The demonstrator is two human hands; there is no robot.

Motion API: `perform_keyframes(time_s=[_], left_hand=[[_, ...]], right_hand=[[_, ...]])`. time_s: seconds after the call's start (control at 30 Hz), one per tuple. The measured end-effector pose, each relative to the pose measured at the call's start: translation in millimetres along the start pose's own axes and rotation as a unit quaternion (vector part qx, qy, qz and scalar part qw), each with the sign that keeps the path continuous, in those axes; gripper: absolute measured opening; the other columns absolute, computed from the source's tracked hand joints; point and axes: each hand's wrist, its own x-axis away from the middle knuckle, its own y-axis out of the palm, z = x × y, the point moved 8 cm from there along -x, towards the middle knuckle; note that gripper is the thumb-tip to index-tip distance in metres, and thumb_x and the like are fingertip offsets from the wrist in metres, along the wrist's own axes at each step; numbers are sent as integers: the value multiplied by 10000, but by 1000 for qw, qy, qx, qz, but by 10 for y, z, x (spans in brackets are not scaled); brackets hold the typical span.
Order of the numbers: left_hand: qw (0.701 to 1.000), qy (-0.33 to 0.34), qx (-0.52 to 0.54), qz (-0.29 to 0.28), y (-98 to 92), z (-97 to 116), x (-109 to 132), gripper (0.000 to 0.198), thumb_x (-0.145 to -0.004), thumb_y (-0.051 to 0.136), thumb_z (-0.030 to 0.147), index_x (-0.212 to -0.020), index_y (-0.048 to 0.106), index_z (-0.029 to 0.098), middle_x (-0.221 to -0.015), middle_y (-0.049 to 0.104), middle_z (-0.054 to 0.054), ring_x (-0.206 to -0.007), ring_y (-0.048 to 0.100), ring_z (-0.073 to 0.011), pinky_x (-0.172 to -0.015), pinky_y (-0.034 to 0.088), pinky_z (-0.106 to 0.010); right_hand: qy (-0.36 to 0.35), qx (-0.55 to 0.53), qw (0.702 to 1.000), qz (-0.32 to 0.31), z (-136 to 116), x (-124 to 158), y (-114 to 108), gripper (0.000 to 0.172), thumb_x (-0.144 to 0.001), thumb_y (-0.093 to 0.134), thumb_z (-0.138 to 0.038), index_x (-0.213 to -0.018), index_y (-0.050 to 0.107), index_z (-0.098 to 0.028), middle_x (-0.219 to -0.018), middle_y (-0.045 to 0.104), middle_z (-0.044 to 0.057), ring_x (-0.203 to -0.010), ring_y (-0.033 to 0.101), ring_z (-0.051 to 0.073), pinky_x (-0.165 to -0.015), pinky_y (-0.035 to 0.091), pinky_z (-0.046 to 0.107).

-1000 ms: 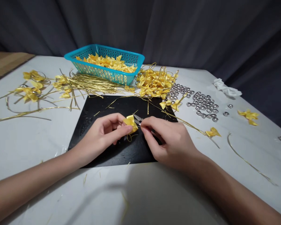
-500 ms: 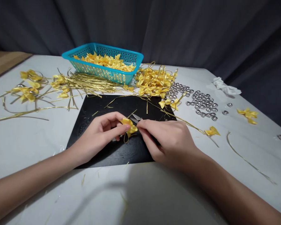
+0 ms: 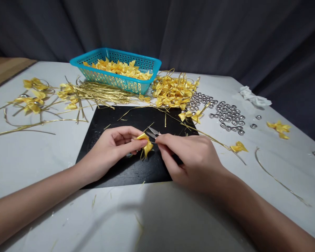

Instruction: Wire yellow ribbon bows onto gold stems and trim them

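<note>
The yellow bow (image 3: 146,144) is sitting pinched between the left hand's (image 3: 111,149) fingers (image 3: 131,144), which are closing tightly on its left side, a thin gold loop hanging beneath it. It is hovering just above the black mat (image 3: 112,120), right between the two sets of fingers. The right hand's (image 3: 193,159) fingers (image 3: 166,140) are gripping small metal snips (image 3: 153,132), closed around the handle, with the blades poking out beyond the fingertips and touching the bow's upper right edge; whether the blades are parting cannot be told.

Beyond both sets of fingers, a bundle of gold strips (image 3: 99,92) is lying to the left, a teal basket (image 3: 115,81) of yellow pieces is standing behind it, and a pile of finished bows (image 3: 173,91) is resting just right of the basket. Further right of the right fingers, silver beads (image 3: 229,117) are spreading over the counter (image 3: 28,157), with a crumpled white tissue (image 3: 254,99) lying beyond them. A single bow (image 3: 238,147) is lying near the right wrist side, well apart from the fingers.
</note>
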Motion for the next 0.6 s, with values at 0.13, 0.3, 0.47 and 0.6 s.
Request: perform_keyframes(time_s=[0.13,0.3,0.47,0.6], left_hand=[[1000,-2,-3,-9,10,-6,-4,21,-737,733,204,-742,713,199,-663,691,49,-565,562,-25,-529,430,-70],[999,25,-27,-23,41,56,24,55,-759,697,144,-753,725,191,-666,705,42,-591,606,-31,-549,458,-61],[994,84,-63,-7,52,165,83,137,-752,668,90,-770,734,209,-696,731,49,-635,662,-53,-590,500,-69],[982,142,-121,18,37,250,163,175,-741,669,94,-770,736,253,-730,744,85,-662,680,-43,-627,503,-51]], right_hand=[[-1,-8,1000,-17,-23,5,38,179,-806,464,-75,-763,621,-148,-598,644,4,-466,489,114,-470,274,254],[10,-19,999,-31,-45,27,83,181,-806,448,-73,-748,613,-120,-549,582,7,-437,445,111,-454,256,262],[5,-21,999,-26,-86,38,84,196,-824,418,-83,-746,594,-124,-523,530,-15,-417,423,101,-442,259,256],[-6,0,1000,10,-150,36,43,218,-829,398,-69,-743,586,-136,-536,548,-20,-392,415,90,-434,263,254]])
